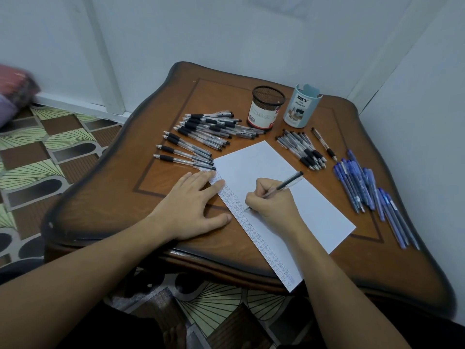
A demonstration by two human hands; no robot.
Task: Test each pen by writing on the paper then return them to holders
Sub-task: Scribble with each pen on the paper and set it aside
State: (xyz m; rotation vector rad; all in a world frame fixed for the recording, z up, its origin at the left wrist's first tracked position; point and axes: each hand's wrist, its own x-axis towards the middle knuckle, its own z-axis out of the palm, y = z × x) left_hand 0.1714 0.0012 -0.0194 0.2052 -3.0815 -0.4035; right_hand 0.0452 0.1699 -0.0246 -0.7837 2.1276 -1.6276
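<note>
Right hand grips pen, tip on paper; left hand flat, pressing paper edge.

Wooden surface with paper, pens, holders.
Paper centre; black pen pile 10 o'clock; mesh holder, blue holder 12; smaller black pens 1; blue pens 3.

Pen piles flank the bare lane to both holders.

Dim, cool, even light lies over the tabletop, with only faint, soft shadows on it. Wide-angle distortion bows the tabletop's edges. Far left of it, a reddish bundle is blurred.
</note>
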